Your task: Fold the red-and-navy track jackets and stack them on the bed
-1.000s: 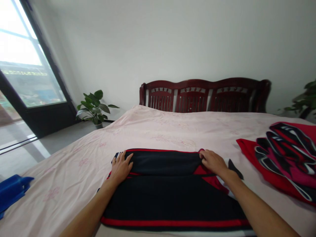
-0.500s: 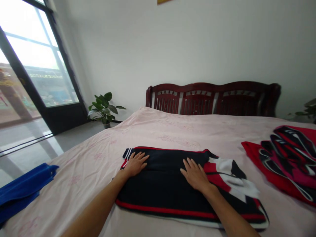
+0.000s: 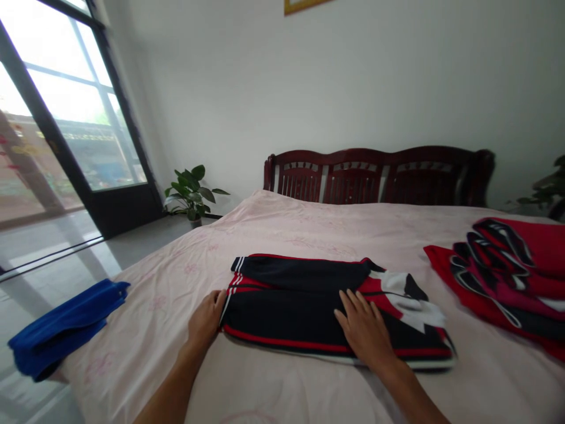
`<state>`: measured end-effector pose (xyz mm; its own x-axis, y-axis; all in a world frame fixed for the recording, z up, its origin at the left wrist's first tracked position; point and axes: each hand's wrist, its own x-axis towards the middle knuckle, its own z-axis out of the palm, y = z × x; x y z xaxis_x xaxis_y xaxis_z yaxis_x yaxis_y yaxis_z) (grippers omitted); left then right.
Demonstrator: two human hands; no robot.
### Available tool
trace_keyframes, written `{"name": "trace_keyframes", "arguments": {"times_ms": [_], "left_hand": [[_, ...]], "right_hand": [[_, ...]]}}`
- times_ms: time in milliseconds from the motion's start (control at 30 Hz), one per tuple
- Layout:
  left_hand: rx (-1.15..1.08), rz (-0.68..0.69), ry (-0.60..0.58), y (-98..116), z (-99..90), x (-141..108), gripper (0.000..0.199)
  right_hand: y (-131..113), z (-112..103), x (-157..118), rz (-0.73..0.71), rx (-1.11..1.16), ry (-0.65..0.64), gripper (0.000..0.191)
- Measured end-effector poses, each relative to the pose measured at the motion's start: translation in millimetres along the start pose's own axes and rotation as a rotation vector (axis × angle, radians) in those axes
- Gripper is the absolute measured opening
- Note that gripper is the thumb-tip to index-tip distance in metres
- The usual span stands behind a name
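**Smoothing Step: Open-Palm Method**

The folded black athletic garment (image 3: 300,309) was laid flat near the foot-side middle of the pink-sheeted bed (image 3: 150,335). Red and white stripes were shown along its edges, and a white, red and black panel was exposed at its right end. The exact garment type could not be determined from the view.

The right hand (image 3: 362,331) was held fully open, with the fingers spread and the palm pressed flat on the garment's right half. No fabric was gripped. The left hand (image 3: 205,319) was held loosely open and empty on the sheet, just beside the garment's left edge. Contact with the edge could not be confirmed.

The step in hand was judged to be the flattening of the folded garment, since the fabric was being pressed by an open palm and not lifted. The next move was judged to call for the left hand to be placed on the left edge, so that the layers could be aligned and controlled from both sides.

A red-and-black garment (image 3: 497,277) was lying loosely on the right side of the bed, well apart from the work area. A blue folded cloth (image 3: 66,327) was lying at the bed's left edge. A dark wooden headboard (image 3: 379,176) was positioned at the far end of the bed, and a potted plant (image 3: 192,194) was standing on the floor beyond the bed's left side.
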<state>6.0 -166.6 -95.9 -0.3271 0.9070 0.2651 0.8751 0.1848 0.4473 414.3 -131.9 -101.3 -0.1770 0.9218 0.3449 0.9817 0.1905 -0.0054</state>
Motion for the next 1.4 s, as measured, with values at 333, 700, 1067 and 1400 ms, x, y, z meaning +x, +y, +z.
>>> {"name": "trace_keyframes", "arguments": {"times_ms": [333,700,1067,1400], "left_hand": [[-0.231,-0.050,0.026,0.2,5.3,-6.4,0.045],[-0.243,-0.011,-0.054,5.3,1.3,-9.4,0.041],[-0.195,0.065,-0.008,14.1,-12.6,35.7,0.044],[0.096,-0.059,-0.084,-1.2,15.4,28.1,0.062]], "right_hand": [[-3.3,9.0,-16.8,0.027,0.063,0.029,0.051],[-5.4,7.4,-17.0,0.051,0.071,0.040,0.048],[-1.9,1.8,-19.3,0.099,0.074,0.025,0.050],[8.9,3.3,-22.7,0.174,-0.026,0.100,0.052]]}}
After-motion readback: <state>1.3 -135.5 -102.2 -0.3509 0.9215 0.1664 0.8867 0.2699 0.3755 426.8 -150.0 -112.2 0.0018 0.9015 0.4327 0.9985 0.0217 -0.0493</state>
